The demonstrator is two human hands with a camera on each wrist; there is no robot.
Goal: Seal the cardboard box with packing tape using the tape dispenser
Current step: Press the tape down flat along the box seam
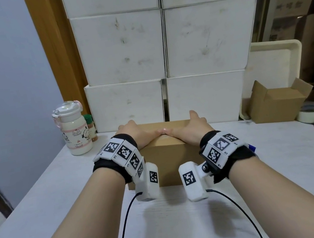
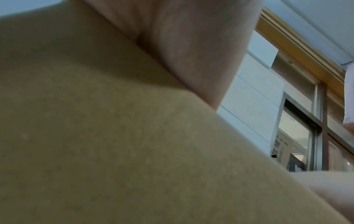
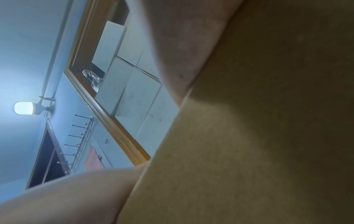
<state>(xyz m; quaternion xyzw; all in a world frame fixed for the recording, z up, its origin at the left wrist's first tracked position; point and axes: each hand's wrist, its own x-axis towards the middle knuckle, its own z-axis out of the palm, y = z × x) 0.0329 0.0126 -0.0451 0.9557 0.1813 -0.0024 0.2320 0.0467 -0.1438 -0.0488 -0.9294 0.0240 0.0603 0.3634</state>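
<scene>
Pressing: my left hand [image 1: 133, 134] and right hand [image 1: 191, 126] lie flat, fingers straight, on the box [image 1: 166, 153].
Box: mid-desk [image 1: 268, 183].
Risk: I judge flaps spring up once I let go.

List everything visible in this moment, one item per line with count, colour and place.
cardboard box: one, brown, table centre, under both hands
white boxes: about six, stacked behind it
water bottle: one, cream and pink, left rear
spice jar: one, green cap, beside the bottle
open carton: one, brown, right
tape roll: one, pale, far right
tray: one, cream, leaning at right rear
table: one, white
left hand: flat on the box top
right hand: flat on the box top
</scene>
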